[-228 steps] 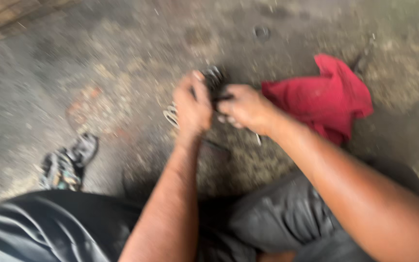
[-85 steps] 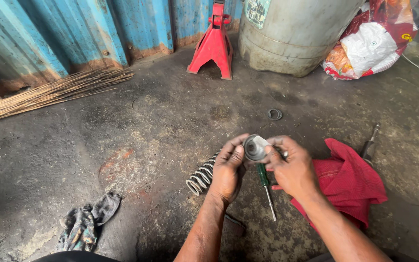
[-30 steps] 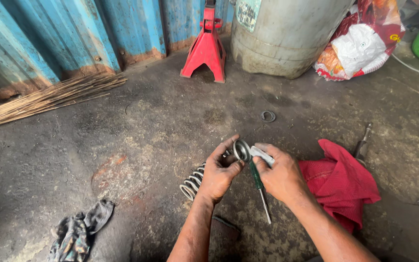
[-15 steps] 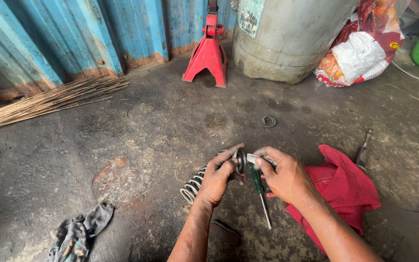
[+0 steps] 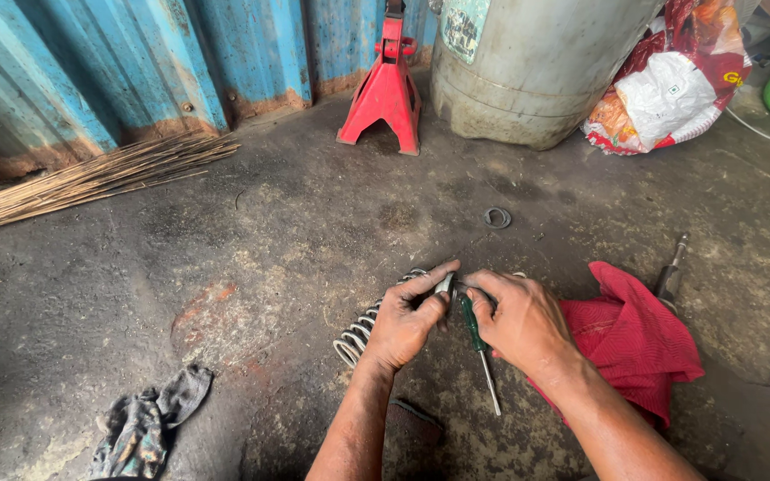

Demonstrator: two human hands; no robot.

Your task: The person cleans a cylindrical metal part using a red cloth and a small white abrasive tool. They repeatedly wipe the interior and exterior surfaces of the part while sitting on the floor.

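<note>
The fingers (image 5: 421,287) of the left hand (image 5: 405,322) are curled shut around a small round silvery metal part (image 5: 445,284), which a few seconds ago faced the camera as an open disc and now shows only its edge. The right hand (image 5: 520,321) has closed in against it, fingers folded over the green-handled screwdriver (image 5: 477,343), whose shaft points down toward the near edge of the concrete floor (image 5: 251,232) (the tip touches nothing I can make out). The hands have drawn tighter together, so the work looks like prying or seating at close quarters. Under the left hand lies a silvery coil spring (image 5: 358,331); just right, a crumpled red cloth (image 5: 634,338); beyond, a red jack stand (image 5: 387,89)
</note>
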